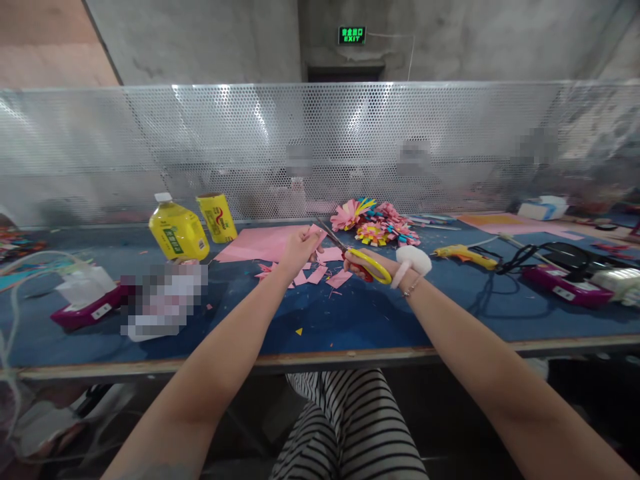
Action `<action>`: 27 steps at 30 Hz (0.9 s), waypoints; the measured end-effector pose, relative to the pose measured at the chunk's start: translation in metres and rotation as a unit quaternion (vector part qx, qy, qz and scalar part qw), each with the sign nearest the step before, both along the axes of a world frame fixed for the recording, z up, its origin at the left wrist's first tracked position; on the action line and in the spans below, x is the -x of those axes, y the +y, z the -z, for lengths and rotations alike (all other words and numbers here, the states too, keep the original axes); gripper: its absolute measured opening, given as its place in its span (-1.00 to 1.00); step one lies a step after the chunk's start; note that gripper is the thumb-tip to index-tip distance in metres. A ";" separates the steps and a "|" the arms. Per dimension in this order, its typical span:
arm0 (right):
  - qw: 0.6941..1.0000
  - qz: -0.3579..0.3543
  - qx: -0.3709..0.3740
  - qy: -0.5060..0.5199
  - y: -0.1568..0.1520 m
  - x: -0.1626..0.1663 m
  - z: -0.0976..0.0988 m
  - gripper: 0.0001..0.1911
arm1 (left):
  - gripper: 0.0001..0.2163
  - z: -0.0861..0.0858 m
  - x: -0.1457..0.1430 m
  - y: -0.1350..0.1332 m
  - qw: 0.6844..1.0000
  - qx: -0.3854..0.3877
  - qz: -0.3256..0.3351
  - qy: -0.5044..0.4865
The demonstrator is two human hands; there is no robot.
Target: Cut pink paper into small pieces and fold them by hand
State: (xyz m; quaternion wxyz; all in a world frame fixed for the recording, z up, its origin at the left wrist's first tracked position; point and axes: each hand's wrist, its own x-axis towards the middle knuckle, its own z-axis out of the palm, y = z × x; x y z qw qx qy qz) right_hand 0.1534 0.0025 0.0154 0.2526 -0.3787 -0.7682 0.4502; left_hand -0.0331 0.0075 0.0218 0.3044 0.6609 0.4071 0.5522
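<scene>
My left hand [299, 248] pinches a small piece of pink paper [316, 231] above the blue table. My right hand [361, 266] grips yellow-handled scissors [373, 266], and their blades [330, 236] point up-left toward that paper piece. Below both hands lie several pink paper scraps [320, 270]. A larger pink sheet [260, 244] lies flat just behind my left hand. A white fluffy band [413, 261] and a bracelet sit on my right wrist.
A yellow bottle [177, 232] and a yellow can [217, 217] stand at the left. A heap of coloured paper flowers [377, 223] lies behind the hands. A yellow glue gun [463, 254] and magenta devices [565, 288] sit at the right. A perforated metal screen [320, 147] backs the table.
</scene>
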 end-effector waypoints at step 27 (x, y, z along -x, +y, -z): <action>0.996 0.037 -0.062 -0.048 0.002 0.003 -0.001 -0.59 | -0.82 0.003 0.002 0.008 0.999 0.035 -0.005 -0.001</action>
